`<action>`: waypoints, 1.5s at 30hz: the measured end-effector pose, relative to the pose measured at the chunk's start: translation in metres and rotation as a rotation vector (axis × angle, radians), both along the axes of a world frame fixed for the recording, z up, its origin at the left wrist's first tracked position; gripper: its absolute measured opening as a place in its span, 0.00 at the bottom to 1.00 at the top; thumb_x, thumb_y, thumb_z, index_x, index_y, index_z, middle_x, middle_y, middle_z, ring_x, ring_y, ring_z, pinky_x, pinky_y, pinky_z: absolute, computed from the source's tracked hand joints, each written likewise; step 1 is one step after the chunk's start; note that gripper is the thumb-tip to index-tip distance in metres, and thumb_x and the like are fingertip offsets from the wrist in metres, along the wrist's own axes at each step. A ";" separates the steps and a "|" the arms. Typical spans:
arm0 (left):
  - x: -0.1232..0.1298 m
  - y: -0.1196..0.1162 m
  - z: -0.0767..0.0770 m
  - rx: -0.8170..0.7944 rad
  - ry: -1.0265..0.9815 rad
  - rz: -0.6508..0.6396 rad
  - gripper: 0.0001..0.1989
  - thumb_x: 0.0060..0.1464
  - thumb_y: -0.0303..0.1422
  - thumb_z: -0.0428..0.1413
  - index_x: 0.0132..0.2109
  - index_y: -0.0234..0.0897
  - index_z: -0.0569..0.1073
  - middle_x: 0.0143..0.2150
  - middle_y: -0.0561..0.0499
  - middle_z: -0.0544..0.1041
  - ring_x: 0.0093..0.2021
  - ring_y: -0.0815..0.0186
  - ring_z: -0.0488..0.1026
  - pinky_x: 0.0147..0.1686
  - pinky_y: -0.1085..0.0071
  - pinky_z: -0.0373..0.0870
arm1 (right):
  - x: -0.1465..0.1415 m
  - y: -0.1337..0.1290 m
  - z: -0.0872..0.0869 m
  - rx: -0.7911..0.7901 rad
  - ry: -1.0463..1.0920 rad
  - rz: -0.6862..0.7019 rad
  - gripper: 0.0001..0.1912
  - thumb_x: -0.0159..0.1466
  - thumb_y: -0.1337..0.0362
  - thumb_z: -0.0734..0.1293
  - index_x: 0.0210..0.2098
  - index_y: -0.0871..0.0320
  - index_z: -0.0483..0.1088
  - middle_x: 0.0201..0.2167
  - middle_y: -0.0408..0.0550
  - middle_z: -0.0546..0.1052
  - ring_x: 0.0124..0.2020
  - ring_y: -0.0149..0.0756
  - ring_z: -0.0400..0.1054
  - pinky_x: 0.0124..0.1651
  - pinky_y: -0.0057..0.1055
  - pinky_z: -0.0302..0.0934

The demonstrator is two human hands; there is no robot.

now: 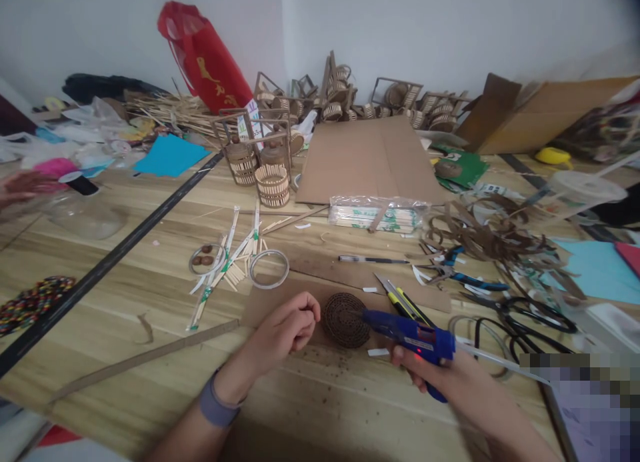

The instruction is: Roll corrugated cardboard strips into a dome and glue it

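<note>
A round dark brown disc (346, 320), coiled in rings like rolled cardboard strip, lies on a cardboard sheet (310, 290). My right hand (425, 369) is wrapped round the handle of a blue hot glue gun (415, 335), whose small red light is lit. Its nozzle points left, at the disc's right part; I cannot tell whether it touches. A clear glue stick (500, 362) runs out of the gun's back. Just left of the disc is my left hand (295, 322), fingers curled closed; what they hold, if anything, is hidden.
Utility knives (407, 305), pliers (457, 272), black-handled scissors (535, 319) and brown strips (480, 229) lie right. Rolls of tape (269, 269) and wooden sticks (235, 265) lie left. Small slatted buckets (273, 185) stand behind. Another person's hand (23, 184) shows far left.
</note>
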State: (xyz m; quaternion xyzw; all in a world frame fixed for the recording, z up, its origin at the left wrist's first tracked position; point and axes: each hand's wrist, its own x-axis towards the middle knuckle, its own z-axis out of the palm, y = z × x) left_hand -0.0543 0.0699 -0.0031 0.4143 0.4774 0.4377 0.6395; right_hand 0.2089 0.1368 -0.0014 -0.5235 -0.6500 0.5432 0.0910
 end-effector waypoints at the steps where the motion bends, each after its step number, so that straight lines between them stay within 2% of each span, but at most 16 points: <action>1: 0.000 0.000 0.000 0.012 0.013 0.010 0.07 0.58 0.37 0.46 0.35 0.38 0.62 0.20 0.63 0.53 0.18 0.74 0.44 0.18 0.76 0.44 | 0.000 -0.001 0.002 0.015 -0.008 -0.006 0.23 0.54 0.42 0.66 0.26 0.58 0.72 0.17 0.42 0.69 0.19 0.32 0.64 0.24 0.28 0.60; 4: 0.000 -0.001 0.001 0.085 0.129 0.019 0.15 0.62 0.44 0.45 0.39 0.37 0.66 0.19 0.63 0.53 0.18 0.73 0.47 0.18 0.76 0.45 | 0.000 -0.001 0.008 0.083 -0.026 0.006 0.21 0.55 0.45 0.67 0.27 0.58 0.74 0.18 0.43 0.71 0.19 0.32 0.65 0.22 0.28 0.61; 7: 0.000 -0.003 0.002 0.145 0.258 0.024 0.19 0.63 0.48 0.43 0.38 0.37 0.66 0.20 0.62 0.53 0.19 0.72 0.49 0.19 0.75 0.46 | 0.001 0.000 0.014 0.224 -0.082 0.018 0.17 0.55 0.48 0.68 0.29 0.57 0.75 0.18 0.43 0.72 0.19 0.34 0.65 0.21 0.28 0.62; 9: 0.000 -0.004 0.003 0.144 0.284 0.051 0.18 0.64 0.46 0.42 0.34 0.38 0.63 0.21 0.61 0.54 0.20 0.72 0.50 0.20 0.75 0.48 | 0.002 0.001 0.017 0.307 -0.131 0.031 0.17 0.55 0.49 0.68 0.29 0.56 0.76 0.17 0.43 0.73 0.19 0.35 0.67 0.22 0.29 0.64; 12: 0.002 -0.005 0.005 0.104 0.273 0.065 0.11 0.62 0.36 0.42 0.30 0.39 0.59 0.22 0.60 0.55 0.21 0.71 0.50 0.21 0.74 0.49 | 0.000 0.003 0.021 0.364 -0.165 0.025 0.19 0.53 0.47 0.67 0.31 0.56 0.77 0.20 0.47 0.77 0.22 0.39 0.71 0.24 0.31 0.67; 16: 0.006 -0.006 0.007 0.070 0.290 0.062 0.03 0.53 0.29 0.44 0.31 0.40 0.59 0.21 0.60 0.56 0.21 0.71 0.50 0.22 0.73 0.48 | -0.008 0.004 0.028 0.386 -0.138 0.026 0.21 0.50 0.45 0.68 0.30 0.56 0.77 0.25 0.49 0.81 0.25 0.42 0.74 0.28 0.33 0.71; 22: 0.013 -0.007 0.003 0.094 0.344 0.077 0.03 0.53 0.28 0.42 0.34 0.41 0.59 0.22 0.60 0.56 0.22 0.69 0.51 0.24 0.71 0.50 | -0.013 0.004 0.031 0.442 -0.140 0.047 0.20 0.51 0.45 0.67 0.26 0.56 0.77 0.19 0.47 0.77 0.19 0.37 0.69 0.22 0.30 0.67; 28: 0.015 -0.006 0.005 0.142 0.569 0.112 0.04 0.51 0.27 0.43 0.33 0.41 0.57 0.25 0.58 0.58 0.26 0.66 0.57 0.27 0.69 0.52 | -0.010 0.003 0.028 0.424 -0.172 0.040 0.19 0.51 0.46 0.67 0.26 0.56 0.77 0.14 0.45 0.73 0.15 0.35 0.64 0.16 0.28 0.61; 32: 0.020 -0.006 0.001 0.207 0.716 0.119 0.06 0.51 0.25 0.43 0.35 0.42 0.56 0.26 0.57 0.59 0.27 0.65 0.59 0.29 0.69 0.52 | -0.012 0.001 0.030 0.448 -0.147 0.011 0.20 0.50 0.43 0.67 0.24 0.54 0.76 0.11 0.43 0.70 0.13 0.33 0.61 0.14 0.28 0.57; 40: 0.021 -0.005 -0.004 0.247 0.796 0.134 0.03 0.61 0.31 0.42 0.39 0.41 0.58 0.29 0.54 0.66 0.28 0.63 0.66 0.31 0.68 0.59 | -0.012 0.001 0.032 0.396 -0.120 0.032 0.19 0.50 0.46 0.69 0.29 0.54 0.78 0.14 0.43 0.73 0.14 0.34 0.64 0.15 0.28 0.60; 45: 0.008 0.001 -0.009 0.293 0.835 0.147 0.10 0.63 0.34 0.43 0.40 0.38 0.67 0.40 0.45 0.73 0.42 0.57 0.70 0.42 0.63 0.65 | -0.004 0.003 0.025 0.438 -0.160 0.006 0.19 0.51 0.46 0.70 0.31 0.54 0.78 0.22 0.47 0.79 0.21 0.40 0.72 0.24 0.31 0.68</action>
